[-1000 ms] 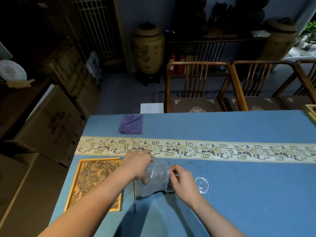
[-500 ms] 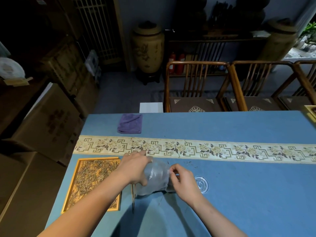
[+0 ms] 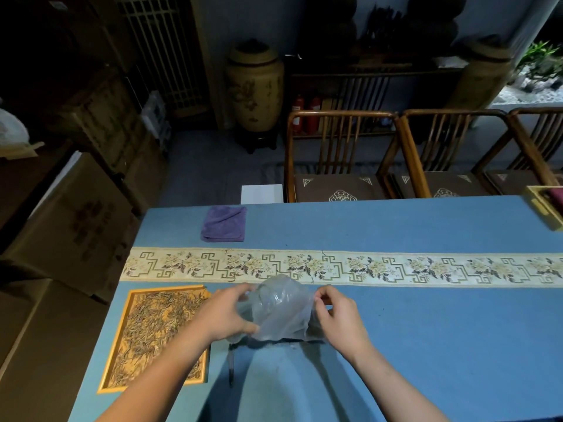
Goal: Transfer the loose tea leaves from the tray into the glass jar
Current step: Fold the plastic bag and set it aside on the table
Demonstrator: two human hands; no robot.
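Tray at far left of the blue surface, yellow-framed, holding a spread layer of loose tea leaves; long, dry, wiry strands by the look, likely very light, brittle and apt to scatter if tipped fast. Best taken by the raised frame edges, one corner used as a spout.

Left hand just right of the tray, fingers and thumb curled onto the left side of a thin translucent plastic bag. Bag stands between both hands, crumpled, soft, probably slippery. It seems draped over the glass jar, whose outline shows only faintly through the film; whether the mouth is open cannot be told. Glass would be rigid, heavy for its size, breakable; grip low on the body.

Right hand on the bag's right edge, fingertips pinching the film. Hands apart, bag stretched between them.

Thin dark tool lying on the surface below the bag, nature unclear. Purple cloth folded beyond the patterned runner.
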